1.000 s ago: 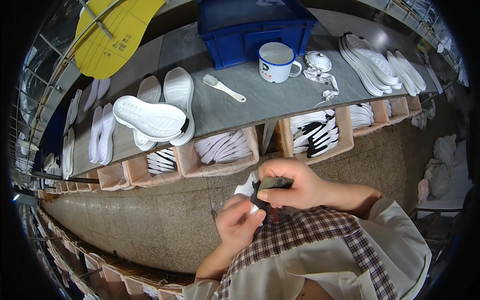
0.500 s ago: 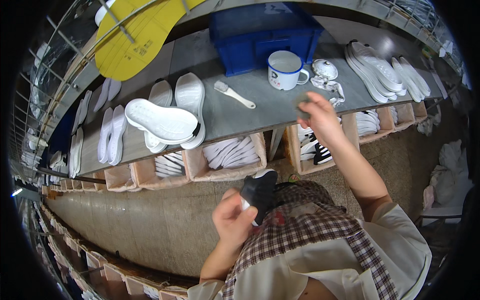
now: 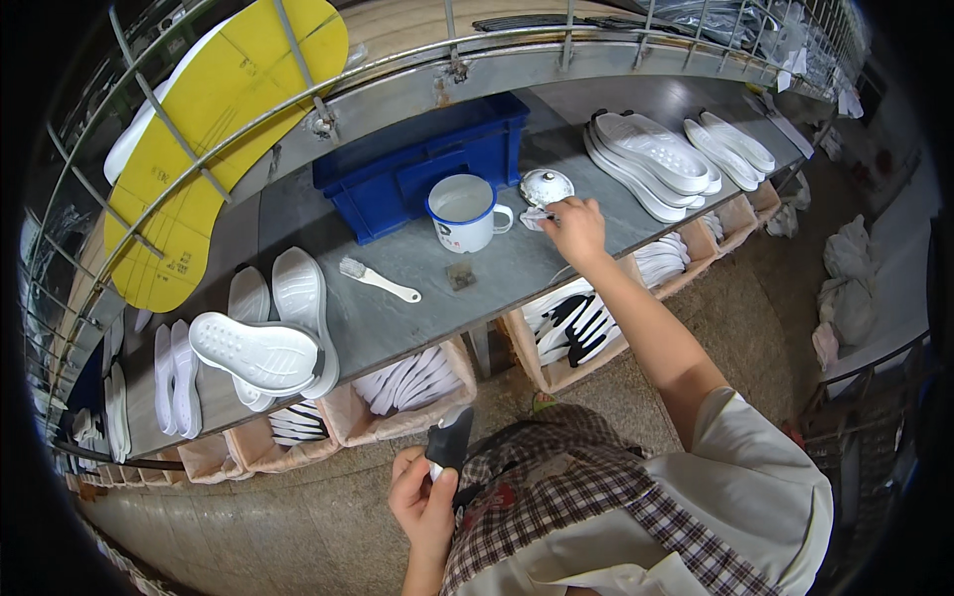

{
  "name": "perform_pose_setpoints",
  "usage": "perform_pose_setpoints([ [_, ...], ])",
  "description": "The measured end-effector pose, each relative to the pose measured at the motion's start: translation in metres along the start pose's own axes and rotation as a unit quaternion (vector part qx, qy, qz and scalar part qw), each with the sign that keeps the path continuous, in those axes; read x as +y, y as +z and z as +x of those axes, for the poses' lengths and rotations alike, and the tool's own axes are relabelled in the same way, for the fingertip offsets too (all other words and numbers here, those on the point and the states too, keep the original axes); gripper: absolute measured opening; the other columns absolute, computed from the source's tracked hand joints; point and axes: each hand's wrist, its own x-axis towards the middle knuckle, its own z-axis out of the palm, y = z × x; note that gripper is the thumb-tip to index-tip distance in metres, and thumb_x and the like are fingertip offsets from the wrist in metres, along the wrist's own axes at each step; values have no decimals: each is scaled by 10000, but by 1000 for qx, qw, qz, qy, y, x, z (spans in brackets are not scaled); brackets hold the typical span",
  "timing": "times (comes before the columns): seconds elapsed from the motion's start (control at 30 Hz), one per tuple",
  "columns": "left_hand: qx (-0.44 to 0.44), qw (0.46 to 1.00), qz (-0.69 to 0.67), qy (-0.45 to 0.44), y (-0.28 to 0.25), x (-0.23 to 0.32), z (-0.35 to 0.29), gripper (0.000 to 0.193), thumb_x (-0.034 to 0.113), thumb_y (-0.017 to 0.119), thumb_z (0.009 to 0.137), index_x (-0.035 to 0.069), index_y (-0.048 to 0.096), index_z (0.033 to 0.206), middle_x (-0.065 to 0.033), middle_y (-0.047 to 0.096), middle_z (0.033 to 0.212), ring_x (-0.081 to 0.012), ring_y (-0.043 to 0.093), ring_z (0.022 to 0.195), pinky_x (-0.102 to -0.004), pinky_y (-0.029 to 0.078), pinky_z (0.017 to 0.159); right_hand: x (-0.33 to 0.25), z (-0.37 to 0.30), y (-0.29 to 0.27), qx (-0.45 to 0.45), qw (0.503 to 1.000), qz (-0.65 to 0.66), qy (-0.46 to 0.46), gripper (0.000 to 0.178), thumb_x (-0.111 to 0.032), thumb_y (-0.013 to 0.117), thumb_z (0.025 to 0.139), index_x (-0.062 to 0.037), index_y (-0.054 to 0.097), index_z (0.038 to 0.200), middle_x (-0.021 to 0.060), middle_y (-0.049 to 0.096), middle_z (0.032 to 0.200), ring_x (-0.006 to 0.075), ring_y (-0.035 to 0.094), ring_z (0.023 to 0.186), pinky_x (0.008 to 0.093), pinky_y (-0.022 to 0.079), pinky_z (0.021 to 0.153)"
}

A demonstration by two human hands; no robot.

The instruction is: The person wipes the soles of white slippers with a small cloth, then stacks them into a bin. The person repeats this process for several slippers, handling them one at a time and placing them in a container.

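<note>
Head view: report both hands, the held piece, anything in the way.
Left hand holds black-and-white piece. Right hand at cloth, grip unclear. Mug and lid nearby, apparently not blocking.

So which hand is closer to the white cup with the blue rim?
The right hand: it's just right of the cup, at the crumpled cloth. The left hand is farther, near the apron.

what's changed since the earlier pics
The right hand has let go of the grey block, now on the table just nearer than the mug, and reached forward to the rag; whether it grips it is unclear. The left hand still holds the black-and-white piece; mug and brush stayed put.
</note>
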Motion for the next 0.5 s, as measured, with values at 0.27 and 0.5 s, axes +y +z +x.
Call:
perform_pose_setpoints([
  [0.27,3,1000,26,-5,8,3,9,218,16,670,775,-79,604,960,-78,529,968,-120,480,825,-219,386,710,8,5,28,13,998,67,3,132,-235,699,694,-132,687,776,35,620,897,275,531,871,403,419,778],
  [0.5,18,997,66,20,17,-1,16,257,29,696,757,-77,628,982,-113,581,1020,-141,541,821,-229,431,694,-12,-27,-84,-193,580,769,188,56,-40,538,864,-64,516,818,36,630,859,111,601,816,258,494,684],
])
